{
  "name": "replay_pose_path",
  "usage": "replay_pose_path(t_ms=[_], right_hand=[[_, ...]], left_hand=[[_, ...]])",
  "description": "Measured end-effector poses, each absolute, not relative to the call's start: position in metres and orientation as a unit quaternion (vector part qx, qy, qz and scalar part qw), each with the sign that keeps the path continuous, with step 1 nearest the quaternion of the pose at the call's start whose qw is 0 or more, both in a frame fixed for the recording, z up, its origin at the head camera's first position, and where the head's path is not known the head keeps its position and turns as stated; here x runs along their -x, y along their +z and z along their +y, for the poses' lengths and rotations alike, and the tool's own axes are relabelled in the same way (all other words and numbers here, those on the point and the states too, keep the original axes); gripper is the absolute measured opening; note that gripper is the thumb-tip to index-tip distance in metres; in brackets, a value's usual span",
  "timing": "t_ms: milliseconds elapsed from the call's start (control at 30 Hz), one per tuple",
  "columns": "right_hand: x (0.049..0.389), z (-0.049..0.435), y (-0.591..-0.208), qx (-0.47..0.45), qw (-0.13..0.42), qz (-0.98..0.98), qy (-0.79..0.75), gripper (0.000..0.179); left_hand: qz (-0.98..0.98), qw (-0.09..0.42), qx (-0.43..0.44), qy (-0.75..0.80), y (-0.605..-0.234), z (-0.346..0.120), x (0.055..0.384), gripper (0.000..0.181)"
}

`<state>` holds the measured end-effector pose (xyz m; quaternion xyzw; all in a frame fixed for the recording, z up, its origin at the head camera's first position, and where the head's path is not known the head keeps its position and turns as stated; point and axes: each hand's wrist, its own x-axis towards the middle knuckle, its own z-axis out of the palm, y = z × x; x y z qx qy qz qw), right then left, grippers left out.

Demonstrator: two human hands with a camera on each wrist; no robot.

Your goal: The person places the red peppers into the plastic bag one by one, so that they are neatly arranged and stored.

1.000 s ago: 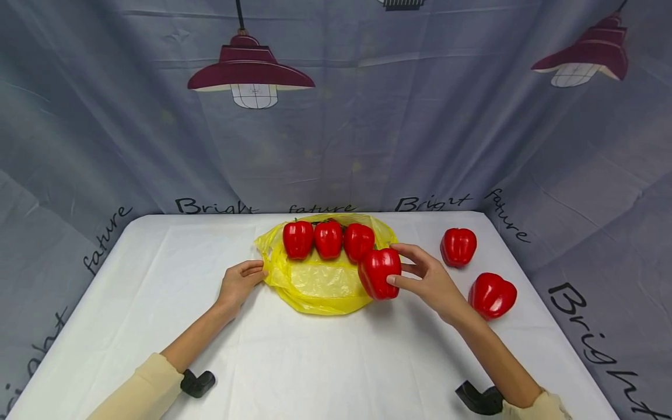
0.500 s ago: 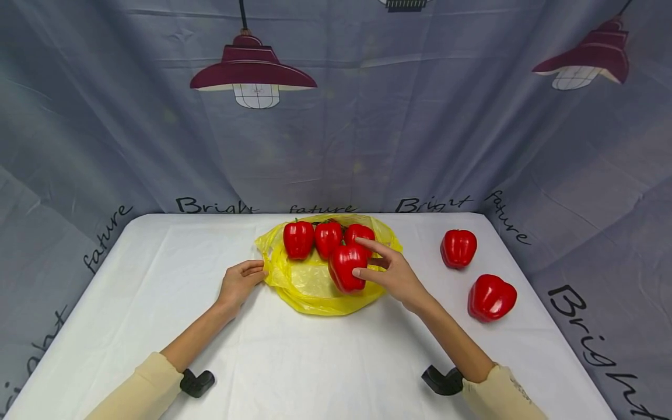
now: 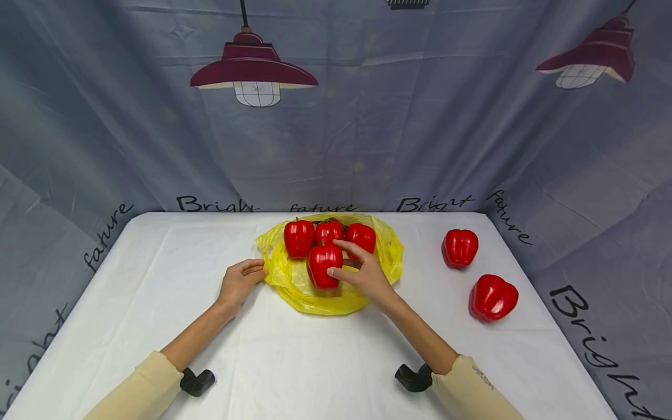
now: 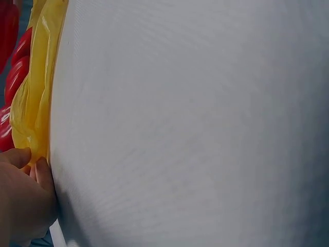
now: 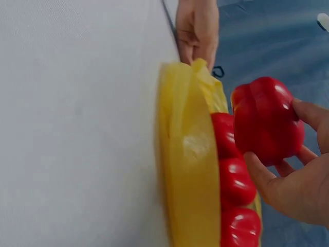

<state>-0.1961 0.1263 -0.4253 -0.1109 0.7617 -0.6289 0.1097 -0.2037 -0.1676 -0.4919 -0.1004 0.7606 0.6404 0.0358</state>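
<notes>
A yellow plastic bag (image 3: 336, 304) lies spread open on the white table, with three red bell peppers (image 3: 298, 239) in a row along its far side. My left hand (image 3: 240, 286) pinches the bag's left edge between thumb and fingers, which the left wrist view shows at the yellow film (image 4: 37, 128). My right hand (image 3: 366, 273) grips another red bell pepper (image 3: 322, 267) from its right side, thumb in front and fingers behind. In the right wrist view this held pepper (image 5: 267, 121) is raised above the bag's rim.
Two more red bell peppers, one farther back (image 3: 459, 248) and one nearer (image 3: 493, 298), lie on the table (image 3: 294, 367) right of the bag. A grey printed curtain (image 3: 336, 146) stands behind and beside the table. Each wrist carries a black mount (image 3: 197, 382).
My right hand has carried its bell pepper leftward from the bag's right edge to over its middle. The left hand has stayed at the bag's left edge.
</notes>
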Motion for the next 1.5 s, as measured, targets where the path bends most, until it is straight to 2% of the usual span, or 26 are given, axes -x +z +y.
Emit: replay_pose_path(t_ms=[533,1500], right_hand=[[0.197,0.092,-0.454,0.089,0.097,0.78,-0.612,0.056],[0.201,0.07,-0.46,0.08,0.118,0.786,-0.602,0.059]], left_hand=[[0.752,0.026,0.097,0.652,-0.494,-0.168,0.203,0.034],[0.74,0.031,0.092,0.665,-0.495,-0.168,0.202,0.036]])
